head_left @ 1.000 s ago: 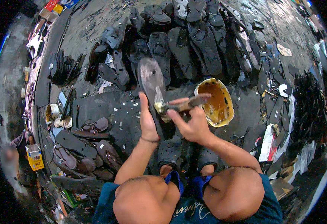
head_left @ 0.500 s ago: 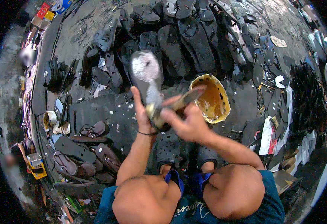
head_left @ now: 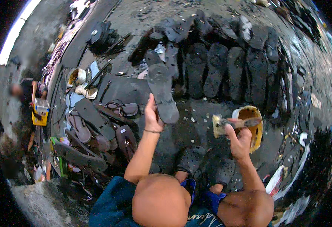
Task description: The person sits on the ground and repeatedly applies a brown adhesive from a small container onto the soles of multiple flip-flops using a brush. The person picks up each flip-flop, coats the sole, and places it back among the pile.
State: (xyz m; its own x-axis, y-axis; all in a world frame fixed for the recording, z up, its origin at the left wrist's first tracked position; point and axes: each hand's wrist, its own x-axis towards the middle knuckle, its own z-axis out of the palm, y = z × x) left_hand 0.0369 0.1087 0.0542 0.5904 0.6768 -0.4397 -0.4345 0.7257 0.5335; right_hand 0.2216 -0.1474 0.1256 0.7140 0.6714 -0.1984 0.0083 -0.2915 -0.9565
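Observation:
My left hand grips the edge of a dark grey shoe sole, thumb up along its side, holding it upright above the ground. A plain dark face of the sole shows. My right hand is closed on the handle of a brush with a pale, yellowish, clotted head pointing left. The brush is well apart from the sole and crosses in front of a yellow-crusted tub, part of which it hides. Amber residue coats the tub's inside.
Rows of black soles stand at the back. Finished-looking sandals lie heaped at left, near a white cup-like container. My dark clogs are below. Another person sits far left beside a yellow box.
My right hand with the brush has moved right, away from the sole toward the tub. The sole's silvery face has turned out of view. The whole view has shifted.

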